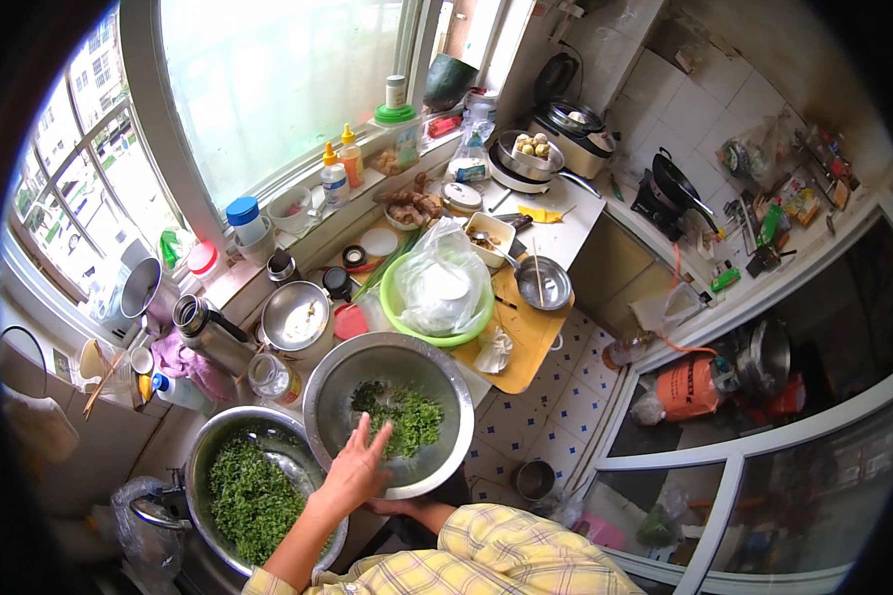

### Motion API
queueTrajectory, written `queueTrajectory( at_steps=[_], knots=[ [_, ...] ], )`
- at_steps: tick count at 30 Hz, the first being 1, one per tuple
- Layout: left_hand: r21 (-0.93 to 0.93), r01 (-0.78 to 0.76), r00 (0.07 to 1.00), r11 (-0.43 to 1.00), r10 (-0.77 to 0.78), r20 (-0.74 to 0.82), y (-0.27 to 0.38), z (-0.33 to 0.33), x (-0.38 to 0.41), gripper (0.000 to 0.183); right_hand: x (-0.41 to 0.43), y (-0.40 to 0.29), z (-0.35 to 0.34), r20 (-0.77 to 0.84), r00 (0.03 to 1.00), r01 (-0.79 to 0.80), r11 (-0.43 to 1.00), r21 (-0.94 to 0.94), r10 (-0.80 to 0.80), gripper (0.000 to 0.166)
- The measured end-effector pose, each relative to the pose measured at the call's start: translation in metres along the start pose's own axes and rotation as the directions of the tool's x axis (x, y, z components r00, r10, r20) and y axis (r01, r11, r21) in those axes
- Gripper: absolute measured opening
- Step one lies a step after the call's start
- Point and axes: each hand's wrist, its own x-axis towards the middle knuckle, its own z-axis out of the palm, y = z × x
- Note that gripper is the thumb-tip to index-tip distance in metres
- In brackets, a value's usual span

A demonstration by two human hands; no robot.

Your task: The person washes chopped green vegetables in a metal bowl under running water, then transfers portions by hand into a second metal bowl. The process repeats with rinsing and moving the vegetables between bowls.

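A wide stainless steel basin point(335, 372) holds a small heap of chopped green leaves point(417, 420), with a darker clump at its left. My left hand point(357, 461) reaches over the basin's near side, fingers spread, nothing gripped in it. Beneath the near rim, my right hand point(387, 507) shows only in part; the basin hides its fingers, so its hold cannot be told. To the lower left, a second metal basin point(197, 461) holds a larger mass of chopped greens point(253, 494), beside a faucet point(160, 513).
A green plastic basin point(394, 316) with a clear plastic bag point(446, 275) stands just beyond. Close by are a glass jar point(271, 378), a steel flask point(212, 335), a metal bowl point(295, 316) and a yellow cutting board point(525, 364) bearing a small pan point(543, 282).
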Motion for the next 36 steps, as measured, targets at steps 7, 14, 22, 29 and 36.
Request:
queueTrajectory(
  at_steps=[7, 14, 22, 29, 36],
  knots=[
    [-0.135, -0.125, 0.988, 0.983, 0.136, 0.072, 0.013, -0.003, 0.017, 0.064, -0.054, 0.011, -0.013, 0.03, 0.955, 0.292, 0.922, -0.254, -0.294, 0.035],
    [0.005, 0.145, 0.988, 0.989, -0.145, -0.062, 0.022, 0.016, 0.037, 0.045, -0.106, 0.018, -0.385, -0.589, 0.773, -0.037, 0.909, -0.415, -0.237, 0.011],
    [-0.124, 0.265, 0.956, 0.956, -0.277, -0.094, 0.03, 0.035, 0.084, 0.065, 0.083, 0.029, -0.996, -0.805, 0.249, -0.105, 0.812, -0.575, -0.538, 0.042],
    [-0.047, 0.466, 0.875, 0.883, -0.469, -0.12, 0.053, 0.043, 0.09, 0.06, 0.107, 0.03, -0.936, -0.805, 0.523, 0.202, 0.958, -0.203, -0.28, 0.018],
    [-0.236, 0.495, 0.82, 0.837, -0.539, -0.193, 0.018, 0.076, 0.071, 0.051, 0.005, 0.157, -0.731, -0.723, 0.674, -0.204, 0.979, 0.012, 0.15, 0.019]
  ],
)
